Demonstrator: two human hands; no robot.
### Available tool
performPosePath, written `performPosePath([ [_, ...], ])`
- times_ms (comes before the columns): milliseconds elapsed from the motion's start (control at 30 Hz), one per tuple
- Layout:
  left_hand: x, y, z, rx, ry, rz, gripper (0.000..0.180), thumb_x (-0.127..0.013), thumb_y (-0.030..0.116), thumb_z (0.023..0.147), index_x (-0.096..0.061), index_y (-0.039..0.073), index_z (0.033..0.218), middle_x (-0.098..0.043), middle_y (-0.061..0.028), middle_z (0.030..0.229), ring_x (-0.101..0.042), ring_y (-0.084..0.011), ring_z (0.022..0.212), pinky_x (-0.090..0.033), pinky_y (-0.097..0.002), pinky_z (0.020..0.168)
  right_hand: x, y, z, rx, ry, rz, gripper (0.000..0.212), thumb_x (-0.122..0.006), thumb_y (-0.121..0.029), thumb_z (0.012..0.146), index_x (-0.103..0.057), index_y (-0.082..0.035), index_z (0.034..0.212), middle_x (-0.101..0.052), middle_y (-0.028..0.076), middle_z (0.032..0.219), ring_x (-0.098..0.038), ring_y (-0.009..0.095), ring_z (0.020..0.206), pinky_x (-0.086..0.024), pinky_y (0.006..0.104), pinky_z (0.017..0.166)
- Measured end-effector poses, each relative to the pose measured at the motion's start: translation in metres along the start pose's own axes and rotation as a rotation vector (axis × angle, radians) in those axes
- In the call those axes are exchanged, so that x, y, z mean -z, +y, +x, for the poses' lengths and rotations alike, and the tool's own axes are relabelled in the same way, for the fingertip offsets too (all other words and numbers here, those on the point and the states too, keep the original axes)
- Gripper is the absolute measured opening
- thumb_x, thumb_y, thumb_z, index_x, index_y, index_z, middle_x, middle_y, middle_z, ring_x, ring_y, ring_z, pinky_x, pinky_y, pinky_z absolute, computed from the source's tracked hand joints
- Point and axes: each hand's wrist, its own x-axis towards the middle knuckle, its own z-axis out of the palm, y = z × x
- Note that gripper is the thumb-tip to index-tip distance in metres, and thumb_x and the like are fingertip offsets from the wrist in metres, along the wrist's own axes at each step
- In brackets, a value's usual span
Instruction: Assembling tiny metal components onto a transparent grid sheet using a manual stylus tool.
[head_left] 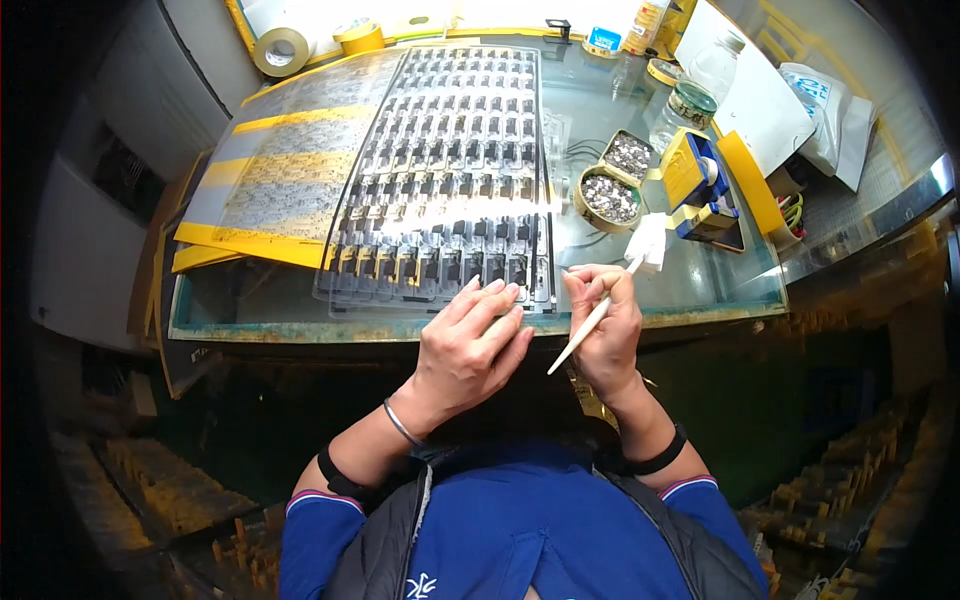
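At far left, a roll of tape (281, 52) with a card core stands on its side. Beside it lie flat speckled sheets (290, 160) crossed by smooth yellow bands. Next is the clear plastic tray (400, 297), in the middle of the glass-topped table (715, 290), its rows of pockets holding small dark blocky parts (470, 270). The left hand (474, 338) is loosely curled, fingertips over the tray's near edge; contact cannot be confirmed. The right hand (605, 318) is closed around a slender, pale, tapered stick (578, 342), just right of the tray. Beyond it sit a round tin (592, 219) and a squarish tin (609, 147), both filled with small silvery pieces; crumpled white paper (650, 242); a glass jar (667, 128); and an angular yellow-and-blue holder (683, 168).
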Motion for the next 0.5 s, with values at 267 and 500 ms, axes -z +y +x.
performPosePath([
  [267, 0.004, -0.006, 0.028, 0.098, -0.026, -0.1, 0.017, -0.078, 0.012, 0.078, -0.066, 0.004, 0.087, -0.068, -0.0087, 0.085, -0.063, -0.0268, 0.078, -0.05, -0.0357, 0.068, 0.051, 0.011, -0.002, -0.011, 0.265, 0.261, 0.019, -0.062, 0.005, 0.093, -0.045, -0.004, 0.097, -0.061, 0.013, 0.103, -0.065, 0.018, 0.093, -0.054, 0.0288, 0.083],
  [500, -0.003, -0.003, 0.03, 0.275, -0.129, -0.326, 0.014, -0.072, -0.003, 0.076, -0.065, 0.002, 0.087, -0.065, -0.0114, 0.081, -0.065, -0.0273, 0.075, -0.051, -0.0366, 0.069, 0.172, 0.09, -0.033, -0.114, 0.703, -0.268, 0.014, -0.066, -0.006, 0.094, -0.054, -0.001, 0.096, -0.065, 0.009, 0.092, -0.062, 0.013, 0.083, -0.052, 0.0269, 0.077],
])
